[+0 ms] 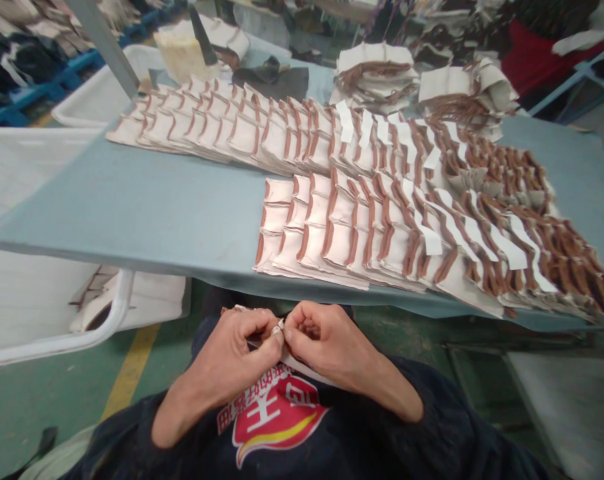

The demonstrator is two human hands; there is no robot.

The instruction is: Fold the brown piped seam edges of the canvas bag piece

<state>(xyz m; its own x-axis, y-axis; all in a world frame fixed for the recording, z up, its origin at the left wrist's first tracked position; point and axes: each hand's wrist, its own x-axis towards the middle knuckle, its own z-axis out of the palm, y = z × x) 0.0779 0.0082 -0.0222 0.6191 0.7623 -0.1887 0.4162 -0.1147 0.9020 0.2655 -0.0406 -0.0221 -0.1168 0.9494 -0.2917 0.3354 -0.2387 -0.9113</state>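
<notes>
My left hand (247, 347) and my right hand (327, 340) meet in front of my body, just off the table's near edge. Thumb and fingers of both are closed in a pinch. Between the fingertips is a small crumpled whitish piece of fabric (278, 327). A pale strip (302, 368) shows below my right hand; whether it joins that piece I cannot tell. Nearest to my hands on the table lies the front row of overlapping cream fabric pieces (312, 247) with brown edges. White paper strips (512, 253) lie across its right part.
A second row of the same pieces (242, 133) runs behind on the blue-covered table (132, 200). Stacked bundles (377, 73) stand at the back. White plastic bins (125, 300) sit at the left, and a grey post (105, 47) rises beside the table.
</notes>
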